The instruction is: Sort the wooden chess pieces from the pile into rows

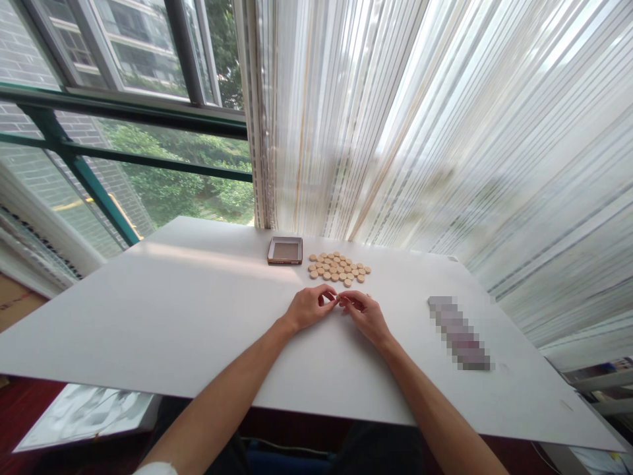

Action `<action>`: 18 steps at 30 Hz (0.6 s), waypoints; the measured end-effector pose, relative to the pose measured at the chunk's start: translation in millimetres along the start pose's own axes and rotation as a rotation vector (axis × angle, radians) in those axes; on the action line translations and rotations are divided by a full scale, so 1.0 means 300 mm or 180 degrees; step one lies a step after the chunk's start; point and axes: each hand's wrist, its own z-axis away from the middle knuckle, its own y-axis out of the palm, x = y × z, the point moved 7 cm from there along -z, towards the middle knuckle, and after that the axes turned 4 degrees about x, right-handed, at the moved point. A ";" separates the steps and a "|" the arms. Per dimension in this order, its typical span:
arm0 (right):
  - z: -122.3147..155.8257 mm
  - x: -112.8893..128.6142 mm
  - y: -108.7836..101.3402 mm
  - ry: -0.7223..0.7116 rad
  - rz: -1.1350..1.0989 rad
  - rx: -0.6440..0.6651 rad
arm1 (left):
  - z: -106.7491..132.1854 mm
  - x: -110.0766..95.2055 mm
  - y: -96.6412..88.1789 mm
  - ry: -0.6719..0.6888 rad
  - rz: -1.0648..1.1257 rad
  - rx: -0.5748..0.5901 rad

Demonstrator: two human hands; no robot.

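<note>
My left hand (310, 307) and my right hand (364, 314) rest together on the white table (163, 310), fingertips meeting in a pinch around a small tan round piece that is mostly hidden between them. Just beyond my hands lies a flat cluster of several round wooden discs (339, 268), packed side by side. A small square open box (285, 251) with a brown rim sits to the left of the discs.
A blurred-out oblong thing (459, 332) lies on the table at the right. Striped sheer curtains (445, 132) hang behind the table; a window (123, 99) with a green rail is at the left. The table's near edge runs across my forearms.
</note>
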 end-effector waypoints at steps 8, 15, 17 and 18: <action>0.005 -0.002 0.018 0.0079 -0.0338 0.0169 | -0.003 0.003 -0.003 0.0038 0.0025 -0.0020; 0.000 0.003 0.018 0.0083 -0.0325 0.0175 | -0.004 0.012 0.001 -0.0011 0.0092 0.0013; -0.001 0.005 0.020 0.0054 -0.0303 0.0187 | -0.004 0.015 0.003 -0.0032 0.0099 0.0019; -0.001 0.005 0.020 0.0049 -0.0272 0.0179 | -0.004 0.016 0.004 -0.0045 0.0101 0.0019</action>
